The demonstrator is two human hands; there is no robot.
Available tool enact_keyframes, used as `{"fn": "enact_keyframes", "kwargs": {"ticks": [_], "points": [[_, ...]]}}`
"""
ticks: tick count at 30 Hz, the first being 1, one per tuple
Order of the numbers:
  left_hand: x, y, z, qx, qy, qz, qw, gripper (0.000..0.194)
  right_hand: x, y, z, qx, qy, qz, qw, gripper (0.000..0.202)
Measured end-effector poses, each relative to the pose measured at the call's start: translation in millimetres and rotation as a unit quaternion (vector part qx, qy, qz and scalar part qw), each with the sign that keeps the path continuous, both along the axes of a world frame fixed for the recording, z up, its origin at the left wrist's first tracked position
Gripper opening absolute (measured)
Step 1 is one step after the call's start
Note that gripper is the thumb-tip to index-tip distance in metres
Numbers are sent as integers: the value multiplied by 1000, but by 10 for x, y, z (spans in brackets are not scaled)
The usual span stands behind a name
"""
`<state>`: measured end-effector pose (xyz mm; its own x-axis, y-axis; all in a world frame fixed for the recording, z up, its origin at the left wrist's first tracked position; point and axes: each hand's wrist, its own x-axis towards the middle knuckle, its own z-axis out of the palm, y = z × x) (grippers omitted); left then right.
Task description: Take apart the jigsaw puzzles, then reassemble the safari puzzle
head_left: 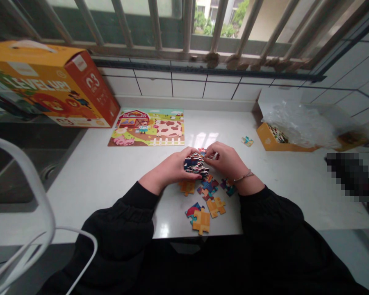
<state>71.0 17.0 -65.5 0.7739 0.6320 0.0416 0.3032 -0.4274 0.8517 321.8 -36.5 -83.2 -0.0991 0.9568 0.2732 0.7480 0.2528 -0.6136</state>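
Observation:
My left hand [178, 165] is wrapped round a thick stack of puzzle pieces [197, 164], whose edges face me. Close by on the right, my right hand [223, 159] pinches at the top of the stack; what its fingertips hold is too small to name. Below the hands, loose pieces lie on the white counter: an orange piece [201, 221] overlaps a red and blue one [193, 211], and another orange piece [216, 206] sits beside them. Colourful pieces [208, 186] lie just under the stack, and a dark one [227, 187] is near my right wrist.
An assembled farm puzzle [153, 127] lies at the back left, beside a large orange box [49, 84]. A small blue and yellow piece [247, 141] is at the right. Farther right, an open box [266, 137] holds pieces and clear plastic. White cables [46, 196] hang at the left.

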Motion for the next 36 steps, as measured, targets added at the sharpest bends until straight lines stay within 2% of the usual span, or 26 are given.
{"fn": "enact_keyframes", "kwargs": {"ticks": [6, 13, 17, 21, 23, 25, 27, 28, 30, 32, 34, 36], "points": [[-8, 7, 20, -7, -11, -14, 1000, 75, -6, -19, 66, 37, -22, 1, 999, 15], [-15, 32, -22, -38, -27, -46, 998, 74, -46, -43, 72, 53, 5, 42, 998, 16], [-13, 39, -35, -40, -30, -37, 998, 85, -23, -38, 73, 71, 0, 31, 997, 12], [-7, 41, -59, -17, -23, -3, 1000, 93, -2, -37, 94, 94, 40, 48, 994, 13], [-7, 36, -66, -1, -23, 6, 1000, 94, -6, -40, 88, 81, 77, 24, 993, 18], [-9, 25, -60, 7, -29, 7, 1000, 91, -16, -33, 52, 45, 132, -56, 989, 27], [-11, 13, -41, 15, -30, -4, 999, 84, -23, -9, -14, -16, 210, -135, 968, 42], [-11, 9, -30, 21, -29, -14, 999, 79, -24, 9, -51, -56, 255, -150, 954, 51], [-8, 4, -13, 33, -26, -31, 999, 72, -24, 45, -117, -131, 330, -129, 926, 59], [-5, 5, -11, 37, -28, -38, 998, 68, -18, 69, -151, -168, 369, -90, 910, 56], [-3, 5, -25, 29, -30, -35, 999, 68, -9, 73, -145, -149, 371, -76, 914, 50], [-4, 2, -49, 22, -33, -19, 999, 70, 2, 59, -112, -94, 356, -88, 926, 43]]}}
